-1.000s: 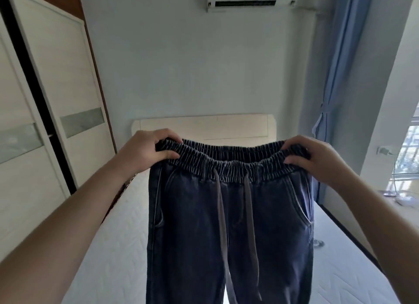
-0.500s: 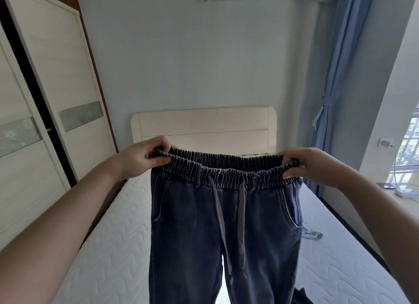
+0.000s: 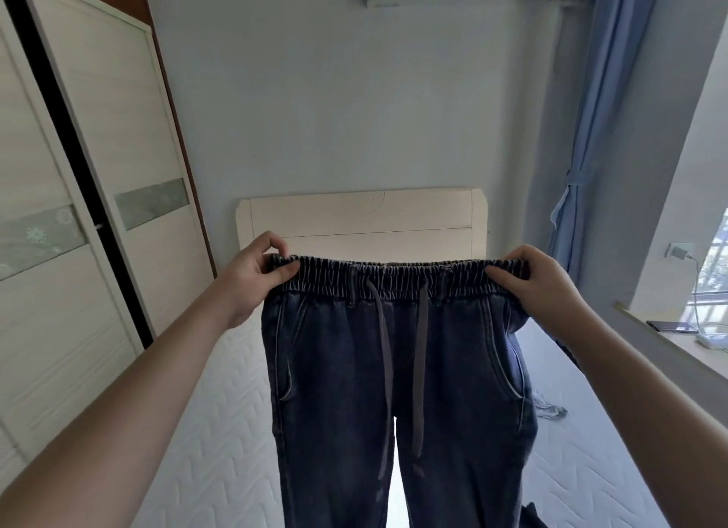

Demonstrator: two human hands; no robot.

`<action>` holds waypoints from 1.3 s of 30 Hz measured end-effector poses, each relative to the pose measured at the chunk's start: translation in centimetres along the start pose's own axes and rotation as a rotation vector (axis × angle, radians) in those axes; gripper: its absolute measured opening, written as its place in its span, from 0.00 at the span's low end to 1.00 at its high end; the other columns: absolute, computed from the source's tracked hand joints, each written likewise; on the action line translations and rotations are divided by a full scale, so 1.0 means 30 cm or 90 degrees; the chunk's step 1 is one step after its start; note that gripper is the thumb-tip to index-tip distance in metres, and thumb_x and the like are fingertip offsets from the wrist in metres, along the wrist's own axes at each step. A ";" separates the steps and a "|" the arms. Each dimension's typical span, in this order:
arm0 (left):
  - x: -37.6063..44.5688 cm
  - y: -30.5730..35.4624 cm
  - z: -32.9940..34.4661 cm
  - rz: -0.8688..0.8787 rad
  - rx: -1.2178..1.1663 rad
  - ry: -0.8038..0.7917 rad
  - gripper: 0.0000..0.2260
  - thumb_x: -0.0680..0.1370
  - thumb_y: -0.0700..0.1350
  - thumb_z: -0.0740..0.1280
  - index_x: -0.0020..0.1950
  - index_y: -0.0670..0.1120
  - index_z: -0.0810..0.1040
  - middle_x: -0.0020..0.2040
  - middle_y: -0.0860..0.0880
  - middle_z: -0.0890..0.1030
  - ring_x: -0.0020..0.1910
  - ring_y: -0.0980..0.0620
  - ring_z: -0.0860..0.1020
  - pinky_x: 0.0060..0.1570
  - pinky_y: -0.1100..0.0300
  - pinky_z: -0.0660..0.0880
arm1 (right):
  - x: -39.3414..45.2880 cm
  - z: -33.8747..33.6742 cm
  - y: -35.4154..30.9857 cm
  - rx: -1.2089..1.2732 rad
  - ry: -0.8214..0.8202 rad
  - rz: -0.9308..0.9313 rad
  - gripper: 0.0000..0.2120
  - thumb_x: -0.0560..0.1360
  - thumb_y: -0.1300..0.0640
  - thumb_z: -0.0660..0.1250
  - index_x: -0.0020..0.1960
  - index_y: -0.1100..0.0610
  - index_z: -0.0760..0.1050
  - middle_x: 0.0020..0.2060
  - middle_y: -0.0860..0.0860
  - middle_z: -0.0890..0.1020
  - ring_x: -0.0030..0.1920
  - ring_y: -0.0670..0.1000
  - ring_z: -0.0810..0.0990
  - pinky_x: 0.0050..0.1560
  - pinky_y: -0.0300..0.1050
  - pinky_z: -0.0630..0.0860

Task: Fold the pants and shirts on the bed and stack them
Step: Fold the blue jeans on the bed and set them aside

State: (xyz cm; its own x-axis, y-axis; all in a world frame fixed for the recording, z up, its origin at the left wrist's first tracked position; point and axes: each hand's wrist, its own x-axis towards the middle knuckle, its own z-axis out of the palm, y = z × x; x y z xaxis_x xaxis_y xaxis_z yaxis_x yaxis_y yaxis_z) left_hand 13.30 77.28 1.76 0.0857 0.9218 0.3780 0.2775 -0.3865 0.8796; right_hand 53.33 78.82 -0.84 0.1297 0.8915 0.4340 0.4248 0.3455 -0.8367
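Pants (image 3: 398, 370) held aloft over bed (image 3: 205, 429) | waistband ends pinched by left hand (image 3: 256, 271) and right hand (image 3: 539, 279) | denim judged limp, weighty; best gripped at elastic waistband.

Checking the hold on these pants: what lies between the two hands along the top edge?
In the head view, only the elastic waistband spans from left hand to right hand, with two grey drawstrings hanging from its middle.
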 end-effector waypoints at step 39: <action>-0.087 0.125 0.474 0.192 0.111 0.364 0.08 0.79 0.48 0.67 0.48 0.56 0.67 0.31 0.54 0.75 0.27 0.57 0.75 0.24 0.69 0.68 | -0.237 0.350 -0.283 0.330 0.002 -0.081 0.12 0.75 0.39 0.62 0.57 0.39 0.73 0.47 0.45 0.83 0.48 0.47 0.82 0.50 0.51 0.80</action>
State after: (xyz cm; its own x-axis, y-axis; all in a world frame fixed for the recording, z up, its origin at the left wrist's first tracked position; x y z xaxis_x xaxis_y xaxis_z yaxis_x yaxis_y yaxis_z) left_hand 27.74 73.85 -0.05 -0.3239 0.5946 0.7359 0.4750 -0.5705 0.6700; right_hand 39.38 72.62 -0.32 0.1097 0.8325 0.5431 -0.0612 0.5510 -0.8323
